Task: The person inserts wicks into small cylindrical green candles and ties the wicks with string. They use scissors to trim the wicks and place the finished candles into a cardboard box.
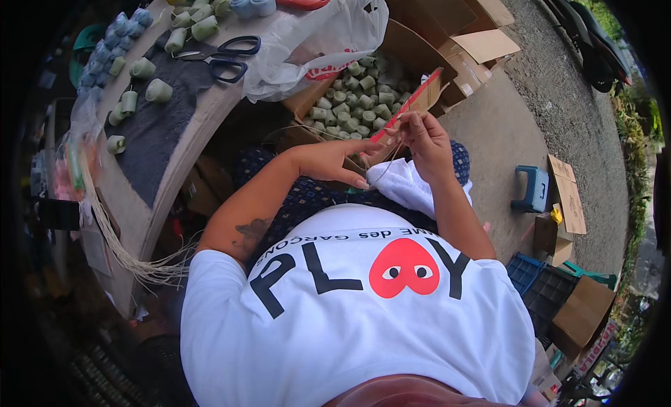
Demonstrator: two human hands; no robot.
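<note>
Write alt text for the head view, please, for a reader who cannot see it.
A person's right hand pinches a thin strand, the left hand close beside it. Just beyond is an open cardboard box of small pale-green rolls; to the left, a table holds scissors and more rolls.

Ahead of the torso, the left hand is holding its thumb apart, while the right hand is curling its fingers.

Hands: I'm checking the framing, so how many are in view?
2: left hand above the patterned garment; right hand farther right, near the white towel. No others show.
</note>
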